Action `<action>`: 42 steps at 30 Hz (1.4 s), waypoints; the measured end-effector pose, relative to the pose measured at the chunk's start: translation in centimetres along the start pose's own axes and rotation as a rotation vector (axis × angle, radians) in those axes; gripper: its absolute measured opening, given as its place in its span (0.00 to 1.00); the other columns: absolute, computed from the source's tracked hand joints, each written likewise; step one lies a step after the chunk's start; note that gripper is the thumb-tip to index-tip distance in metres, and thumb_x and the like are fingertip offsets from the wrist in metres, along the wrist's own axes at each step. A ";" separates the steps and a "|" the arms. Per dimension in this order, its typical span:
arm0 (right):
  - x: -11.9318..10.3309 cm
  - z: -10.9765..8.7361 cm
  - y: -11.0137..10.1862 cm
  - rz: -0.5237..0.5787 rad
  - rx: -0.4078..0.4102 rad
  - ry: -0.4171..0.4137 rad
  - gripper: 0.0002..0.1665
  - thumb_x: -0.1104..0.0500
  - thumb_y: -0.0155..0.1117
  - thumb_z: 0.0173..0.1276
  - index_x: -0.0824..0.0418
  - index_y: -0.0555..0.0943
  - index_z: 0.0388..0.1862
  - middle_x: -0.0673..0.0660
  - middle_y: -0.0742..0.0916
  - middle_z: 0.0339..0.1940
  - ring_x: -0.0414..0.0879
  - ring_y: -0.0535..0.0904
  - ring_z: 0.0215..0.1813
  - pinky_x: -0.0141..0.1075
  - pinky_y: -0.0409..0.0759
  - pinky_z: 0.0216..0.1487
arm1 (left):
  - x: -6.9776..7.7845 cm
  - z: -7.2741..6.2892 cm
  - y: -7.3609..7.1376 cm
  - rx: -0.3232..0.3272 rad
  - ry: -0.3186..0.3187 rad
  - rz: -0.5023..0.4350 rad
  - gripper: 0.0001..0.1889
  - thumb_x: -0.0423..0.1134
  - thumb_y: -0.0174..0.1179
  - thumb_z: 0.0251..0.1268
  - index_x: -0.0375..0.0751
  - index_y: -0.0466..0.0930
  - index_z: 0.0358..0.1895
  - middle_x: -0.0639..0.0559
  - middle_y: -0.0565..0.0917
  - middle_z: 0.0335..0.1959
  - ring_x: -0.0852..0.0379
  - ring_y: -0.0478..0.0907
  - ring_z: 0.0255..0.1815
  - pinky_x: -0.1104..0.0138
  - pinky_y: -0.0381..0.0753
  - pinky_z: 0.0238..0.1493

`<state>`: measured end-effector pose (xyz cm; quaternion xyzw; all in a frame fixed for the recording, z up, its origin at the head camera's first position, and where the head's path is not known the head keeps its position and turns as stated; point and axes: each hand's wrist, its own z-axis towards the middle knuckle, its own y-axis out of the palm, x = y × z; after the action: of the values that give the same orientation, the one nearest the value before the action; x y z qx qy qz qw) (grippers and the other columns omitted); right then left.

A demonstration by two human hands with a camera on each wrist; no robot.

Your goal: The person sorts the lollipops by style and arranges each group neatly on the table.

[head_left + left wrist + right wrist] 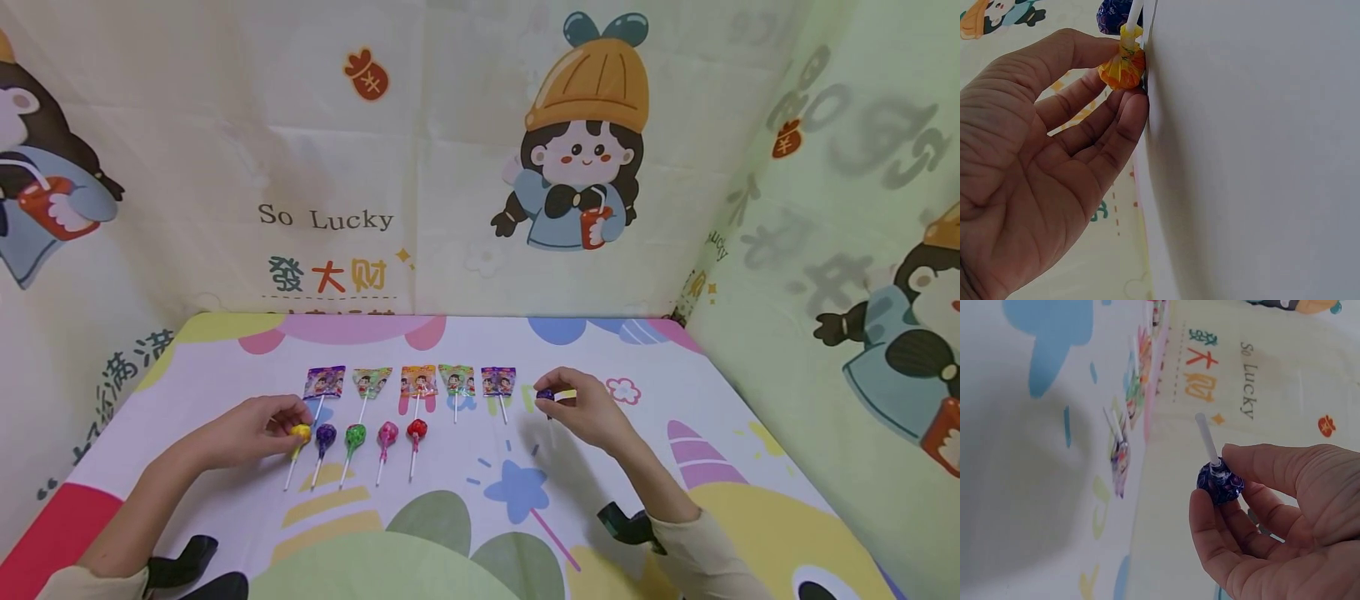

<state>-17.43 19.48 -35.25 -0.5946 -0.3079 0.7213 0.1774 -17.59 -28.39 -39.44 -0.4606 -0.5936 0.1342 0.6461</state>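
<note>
My left hand pinches a yellow-wrapped lollipop by its head, at the left end of the front row, its stick pointing toward me. Beside it in that row lie a dark blue lollipop, a green one, a pink one and a red one. To the right of the rows, my right hand holds a dark purple lollipop between thumb and fingertips, raised over the table. Its white stick shows clearly in the right wrist view.
Behind the front row lies a second row of lollipops in flat printed wrappers, among them a purple one, an orange one and another purple one. A patterned cloth covers the table. Printed curtains hang behind and at both sides.
</note>
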 end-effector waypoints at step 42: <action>-3.7 2.5 7.1 0.104 -0.142 -0.079 0.11 0.63 0.72 0.68 0.64 0.83 0.47 0.52 0.86 0.43 0.46 0.82 0.47 0.40 0.86 0.51 | 0.1 0.0 -0.1 0.002 0.007 0.001 0.13 0.38 0.71 0.62 0.42 0.79 0.46 0.55 0.78 0.34 0.55 0.74 0.39 0.71 0.80 0.39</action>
<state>-18.17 11.27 -36.86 -0.5920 -0.3337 0.7287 0.0847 -17.59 -28.40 -39.30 -0.4608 -0.5910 0.1338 0.6485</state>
